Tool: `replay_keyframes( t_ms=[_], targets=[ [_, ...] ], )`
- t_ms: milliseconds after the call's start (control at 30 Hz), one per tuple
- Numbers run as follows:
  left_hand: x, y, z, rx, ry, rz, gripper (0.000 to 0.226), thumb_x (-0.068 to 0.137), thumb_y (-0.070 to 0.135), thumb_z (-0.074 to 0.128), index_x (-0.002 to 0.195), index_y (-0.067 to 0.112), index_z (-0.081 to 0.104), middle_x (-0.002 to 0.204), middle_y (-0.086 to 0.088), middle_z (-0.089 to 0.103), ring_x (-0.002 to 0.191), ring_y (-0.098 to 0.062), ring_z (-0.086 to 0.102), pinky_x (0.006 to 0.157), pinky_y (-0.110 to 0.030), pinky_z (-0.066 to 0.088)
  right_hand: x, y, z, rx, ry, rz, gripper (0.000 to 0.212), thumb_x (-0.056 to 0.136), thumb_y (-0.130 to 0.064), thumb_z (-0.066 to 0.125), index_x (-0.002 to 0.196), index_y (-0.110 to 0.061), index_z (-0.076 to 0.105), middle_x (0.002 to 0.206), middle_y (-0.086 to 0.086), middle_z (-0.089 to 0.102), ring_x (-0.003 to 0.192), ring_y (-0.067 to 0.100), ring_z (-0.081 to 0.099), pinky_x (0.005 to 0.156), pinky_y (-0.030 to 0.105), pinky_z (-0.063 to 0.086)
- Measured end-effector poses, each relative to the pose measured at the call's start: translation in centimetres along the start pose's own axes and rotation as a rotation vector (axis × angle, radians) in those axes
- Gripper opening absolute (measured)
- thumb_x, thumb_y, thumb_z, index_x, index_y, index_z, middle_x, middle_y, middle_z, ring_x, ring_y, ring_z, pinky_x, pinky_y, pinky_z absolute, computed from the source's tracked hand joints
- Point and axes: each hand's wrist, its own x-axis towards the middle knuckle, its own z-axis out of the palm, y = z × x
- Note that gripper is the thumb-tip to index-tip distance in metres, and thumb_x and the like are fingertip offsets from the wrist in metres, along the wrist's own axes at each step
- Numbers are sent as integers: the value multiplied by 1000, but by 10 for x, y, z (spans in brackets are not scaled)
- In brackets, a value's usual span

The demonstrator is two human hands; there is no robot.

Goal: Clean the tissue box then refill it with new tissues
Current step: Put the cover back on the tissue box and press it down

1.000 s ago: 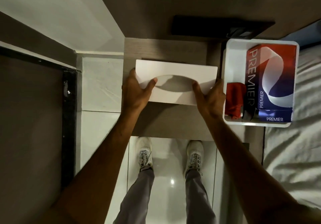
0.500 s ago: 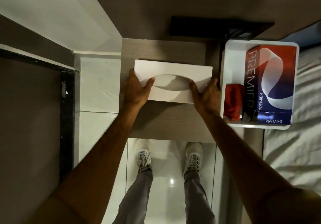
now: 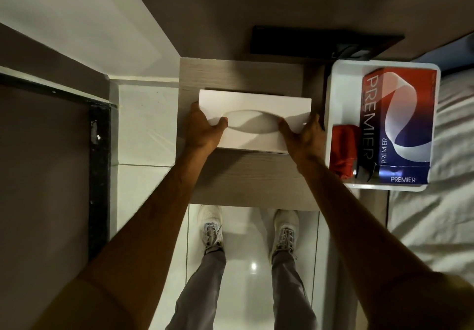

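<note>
A white tissue box [image 3: 256, 104] with an oval slot in its top sits on a small wooden side table [image 3: 246, 181]. My left hand [image 3: 202, 129] grips its left end, thumb on the top by the slot. At the right end my right hand [image 3: 305, 137] holds it the same way. No tissue shows in the slot. To the right, a white tray [image 3: 341, 94] holds a red, white and blue PREMIER tissue pack [image 3: 400, 122] and a red cloth [image 3: 342, 150].
A wall with a dark panel [image 3: 320, 42] rises behind the table. White bedding [image 3: 441, 201] lies to the right, partly under the tray. Glossy floor tiles [image 3: 146, 129] and a dark door frame [image 3: 98, 176] are on the left. My shoes [image 3: 210, 227] stand below the table's near edge.
The tissue box and both hands have shifted slightly toward the back of the table; the grip is the same. The tray has not moved.
</note>
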Motion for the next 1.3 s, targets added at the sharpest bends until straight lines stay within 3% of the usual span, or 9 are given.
replay_keyframes(
  t_ms=[400, 533, 700, 800, 967, 1067, 1167, 1233, 1300],
  targets=[
    [1, 3, 1, -74, 7, -73, 73, 84, 24, 82, 145, 11, 45, 144, -12, 57, 135, -31, 54, 106, -39, 50, 3, -1, -1, 82, 8, 55, 79, 83, -47, 78, 144, -12, 44, 142, 15, 55, 133, 36, 50, 107, 54, 49],
    [2, -1, 2, -77, 10, -93, 72, 82, 22, 83, 143, 12, 47, 141, -11, 59, 133, -30, 57, 91, -27, 43, 2, -3, -1, 60, -7, 51, 75, 82, -44, 78, 140, -11, 44, 140, 17, 56, 130, 37, 52, 105, 51, 51],
    [-2, -10, 3, -85, -18, -80, 81, 83, 26, 83, 151, 15, 39, 150, -11, 52, 140, -31, 50, 113, -42, 46, 0, -1, 0, 40, -6, 44, 81, 82, -45, 79, 145, -11, 41, 142, 18, 53, 132, 38, 49, 108, 49, 47],
    [-2, -16, 6, -130, -16, -67, 82, 82, 27, 85, 150, 16, 41, 149, -11, 53, 139, -31, 51, 113, -43, 46, -3, 3, 3, 25, 5, 39, 84, 83, -50, 77, 147, -10, 40, 144, 21, 46, 133, 40, 46, 109, 49, 43],
    [3, -30, 3, -4, 7, -16, 88, 80, 55, 80, 150, 19, 40, 152, -11, 41, 140, -36, 46, 113, -51, 46, -2, 4, 4, -25, 10, 22, 85, 84, -55, 73, 147, -8, 40, 145, 20, 46, 134, 38, 45, 109, 47, 42],
    [-8, -31, 2, 26, 29, 82, 88, 86, 56, 73, 155, 15, 35, 155, -14, 41, 143, -35, 44, 117, -49, 45, -5, -2, 2, -117, -15, 35, 91, 87, -61, 67, 151, -7, 33, 150, 19, 41, 140, 38, 40, 110, 49, 41],
    [-34, -32, 3, 304, 152, 258, 85, 98, 57, 54, 162, 12, 22, 167, -17, 24, 154, -34, 28, 124, -50, 35, -20, -11, 2, -302, 137, -166, 87, 94, -62, 54, 159, -12, 23, 161, 18, 29, 147, 36, 32, 114, 50, 39],
    [-50, -38, 5, 520, 90, 361, 79, 104, 56, 40, 165, 17, 9, 174, -14, 6, 161, -34, 9, 130, -52, 20, -26, -18, 2, -397, 237, -464, 61, 97, -51, 56, 146, -17, 48, 158, 16, 36, 144, 34, 37, 111, 48, 45],
    [-57, -45, 6, 602, 9, 380, 75, 105, 56, 34, 165, 23, 2, 174, -10, -7, 162, -31, 0, 130, -55, 13, -23, -22, 9, -515, 172, -680, 33, 92, -37, 69, 120, -19, 70, 158, 13, 37, 147, 35, 34, 114, 52, 42]
  ],
)
